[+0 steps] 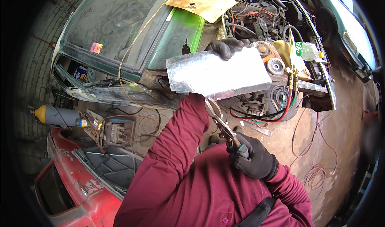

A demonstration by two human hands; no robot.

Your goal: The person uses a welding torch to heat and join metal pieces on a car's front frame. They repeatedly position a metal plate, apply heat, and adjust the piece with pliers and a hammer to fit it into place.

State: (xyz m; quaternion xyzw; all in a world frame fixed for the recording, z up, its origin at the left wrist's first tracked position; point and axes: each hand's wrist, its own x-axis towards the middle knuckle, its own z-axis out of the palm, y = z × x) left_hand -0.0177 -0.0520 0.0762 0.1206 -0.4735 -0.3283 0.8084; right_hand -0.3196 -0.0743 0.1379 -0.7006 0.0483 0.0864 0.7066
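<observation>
A bent piece of shiny sheet metal (pixel 224 72) is held up in front of the car's wing. My left hand (pixel 227 47), in a black glove, reaches behind it, with its fingers curled over the far edge; the palm is hidden by the metal. My right hand (pixel 254 156), gloved too, is closed round the handles of metal locking pliers (pixel 218 120). Their jaws point up at the near edge of the sheet metal, by my left sleeve. From here I cannot tell whether the jaws grip that edge.
Ahead stands a dark green car (pixel 154 54) with an exposed engine bay (pixel 260 10). On its front corner are a grinding disc (pixel 276 66), a plastic bottle (pixel 311 51) and torch hoses (pixel 289 102). A red car (pixel 88 191), a gas cylinder (pixel 56 115) and floor cables (pixel 317 175) surround me.
</observation>
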